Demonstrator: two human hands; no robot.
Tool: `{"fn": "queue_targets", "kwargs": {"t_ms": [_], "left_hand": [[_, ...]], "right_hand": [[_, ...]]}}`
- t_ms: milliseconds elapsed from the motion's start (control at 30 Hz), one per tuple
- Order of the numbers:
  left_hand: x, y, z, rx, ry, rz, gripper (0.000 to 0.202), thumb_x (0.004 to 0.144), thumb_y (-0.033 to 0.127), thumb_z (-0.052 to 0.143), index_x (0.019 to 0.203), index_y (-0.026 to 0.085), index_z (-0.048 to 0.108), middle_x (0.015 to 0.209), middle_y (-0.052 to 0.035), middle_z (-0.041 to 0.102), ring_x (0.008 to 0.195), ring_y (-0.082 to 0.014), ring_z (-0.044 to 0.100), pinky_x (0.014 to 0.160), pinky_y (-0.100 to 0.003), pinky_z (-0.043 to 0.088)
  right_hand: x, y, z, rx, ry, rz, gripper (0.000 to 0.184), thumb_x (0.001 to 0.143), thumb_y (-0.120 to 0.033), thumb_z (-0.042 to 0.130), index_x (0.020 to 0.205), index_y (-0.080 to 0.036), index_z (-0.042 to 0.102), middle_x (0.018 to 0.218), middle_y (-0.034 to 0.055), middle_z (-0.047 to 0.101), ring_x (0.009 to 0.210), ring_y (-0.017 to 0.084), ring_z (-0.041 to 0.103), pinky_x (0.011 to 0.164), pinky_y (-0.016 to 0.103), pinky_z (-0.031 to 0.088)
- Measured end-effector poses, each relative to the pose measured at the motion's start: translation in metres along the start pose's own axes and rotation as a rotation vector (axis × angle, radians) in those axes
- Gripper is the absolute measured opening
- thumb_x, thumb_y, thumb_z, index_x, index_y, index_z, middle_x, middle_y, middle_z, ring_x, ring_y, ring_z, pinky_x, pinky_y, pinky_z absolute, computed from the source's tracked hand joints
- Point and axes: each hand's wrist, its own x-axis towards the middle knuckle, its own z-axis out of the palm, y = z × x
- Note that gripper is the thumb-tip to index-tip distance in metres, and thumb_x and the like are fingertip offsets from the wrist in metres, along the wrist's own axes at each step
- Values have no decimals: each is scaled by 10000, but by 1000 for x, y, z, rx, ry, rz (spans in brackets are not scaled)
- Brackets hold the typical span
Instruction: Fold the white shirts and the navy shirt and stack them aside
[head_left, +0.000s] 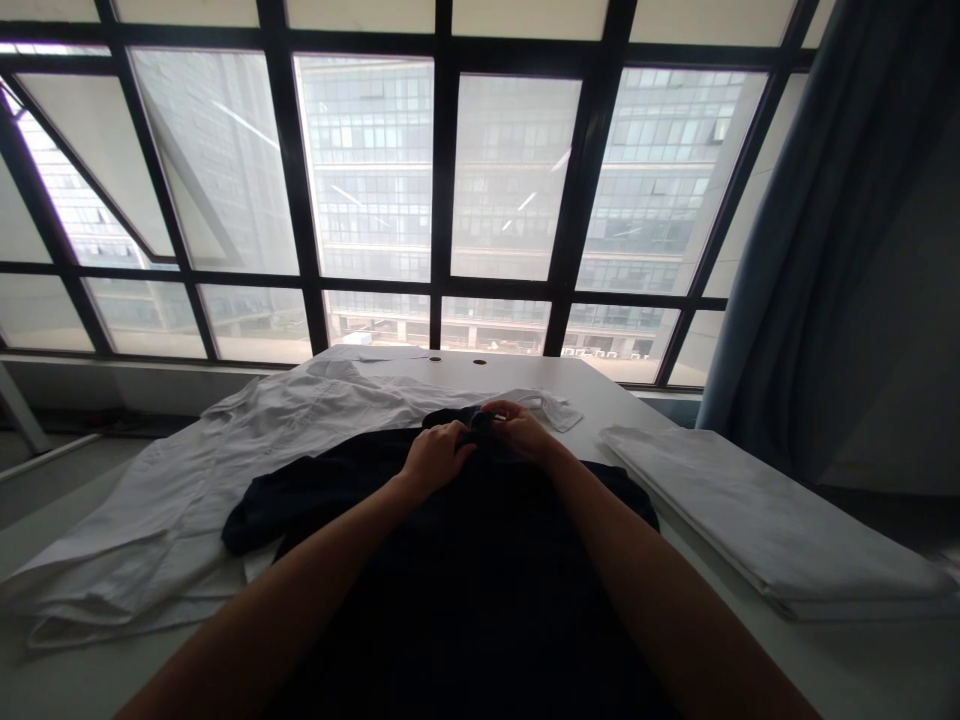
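Note:
A dark navy garment (465,560) lies spread on the white table (540,375) in front of me. Both hands meet at its far end, near the collar. My left hand (435,455) is closed, its fingers pinching the dark cloth. My right hand (517,428) is closed too, gripping the same edge of cloth just to the right. The two hands almost touch. A crumpled white shirt (225,450) lies under and to the left of the dark garment.
A folded stack of white cloth (757,510) sits on the table at the right. A blue curtain (817,230) hangs at the right. Large windows (450,180) with dark frames stand behind the table.

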Motion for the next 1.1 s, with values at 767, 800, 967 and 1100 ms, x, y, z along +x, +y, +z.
{"fn": "queue_targets", "kwargs": {"t_ms": [767,800,967,1100], "left_hand": [[6,-59,-5,173,25,-67,432,856,260,610,1284,213,577,1271,-63,626,1193,-292,524,985,-408,418],[7,-63,-5,168,7,-76,365,862,255,594,1225,223,622,1215,-56,660,1167,-287,546,994,-419,409],[8,-69,-8,159,59,-134,214,893,184,499,997,186,685,1018,-77,717,1025,-259,634,952,-384,424],[11,-67,-10,144,95,-159,221,925,201,456,1031,173,648,1009,-91,716,1004,-262,648,935,-365,426]], "right_hand": [[-14,-29,-1,-1085,-162,-334,289,636,-59,569,795,-205,762,893,18,752,817,187,667,808,258,495],[-14,-28,-2,-1079,-168,-327,278,640,-65,574,799,-200,758,872,19,749,801,182,665,791,253,495],[-17,-30,-3,-1137,-181,-192,194,696,-242,707,881,-188,728,885,48,728,807,199,647,708,258,473],[-17,-33,3,-1256,-58,-109,218,789,-269,643,977,-180,709,957,83,718,893,237,647,769,289,455]]}}
